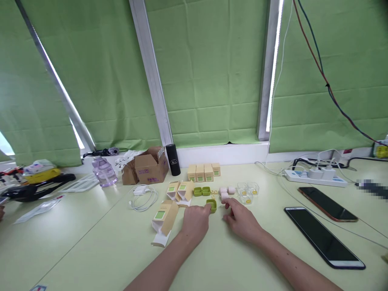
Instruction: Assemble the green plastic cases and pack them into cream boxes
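Note:
My left hand [196, 223] is closed on the edge of a small green square tray [211, 205], thumb and fingers at its left side. To the right of it, my right hand [242, 219] is partly curled, thumb and forefinger apart, fingertips beside a pale pink block [224, 195]. I cannot tell whether it touches the block. Two more pale pink blocks [231, 189] lie just behind. Further left are two green trays [201, 191] side by side, with small yellowish pieces [214, 192] near them. Clear cups with yellow marks [246, 199] stand to the right.
Opened card boxes [165, 216] lie left of my hands; closed ones [200, 173] stand behind. A brown carton [150, 166], black cylinder [173, 160], purple bottle [104, 173] and white charger cable [142, 196] are further left. Two phones [324, 236] and a power strip [315, 178] are right.

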Demonstrator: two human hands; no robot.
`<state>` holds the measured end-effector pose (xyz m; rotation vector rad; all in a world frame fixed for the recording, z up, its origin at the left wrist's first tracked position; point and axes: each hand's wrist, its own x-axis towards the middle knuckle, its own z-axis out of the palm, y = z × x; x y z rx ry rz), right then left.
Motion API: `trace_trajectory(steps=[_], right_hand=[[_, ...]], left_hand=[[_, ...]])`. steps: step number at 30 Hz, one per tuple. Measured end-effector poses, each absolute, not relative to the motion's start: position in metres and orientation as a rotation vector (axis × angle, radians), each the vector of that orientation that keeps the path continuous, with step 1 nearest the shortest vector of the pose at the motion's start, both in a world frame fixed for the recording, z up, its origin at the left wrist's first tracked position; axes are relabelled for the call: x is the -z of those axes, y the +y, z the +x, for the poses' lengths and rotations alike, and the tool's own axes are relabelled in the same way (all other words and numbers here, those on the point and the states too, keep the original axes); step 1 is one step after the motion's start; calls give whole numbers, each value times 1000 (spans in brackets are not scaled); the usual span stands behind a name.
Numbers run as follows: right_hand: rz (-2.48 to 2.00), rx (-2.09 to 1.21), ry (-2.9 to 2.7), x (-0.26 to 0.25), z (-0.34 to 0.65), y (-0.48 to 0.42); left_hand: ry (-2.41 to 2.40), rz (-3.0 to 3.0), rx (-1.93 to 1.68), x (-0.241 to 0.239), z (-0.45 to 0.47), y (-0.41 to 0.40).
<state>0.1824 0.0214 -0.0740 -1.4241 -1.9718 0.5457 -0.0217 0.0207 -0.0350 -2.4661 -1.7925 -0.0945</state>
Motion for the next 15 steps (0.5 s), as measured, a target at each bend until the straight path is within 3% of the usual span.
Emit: trace_trajectory(steps=[10, 15], right_hand=[[-1226, -517, -1961, 65, 179, 14], [-1156, -504, -1893, 64, 179, 16]], left_hand=[[-1568, -2639, 122, 33, -10, 3], [-1509, -2655, 476, 34, -17, 1]])
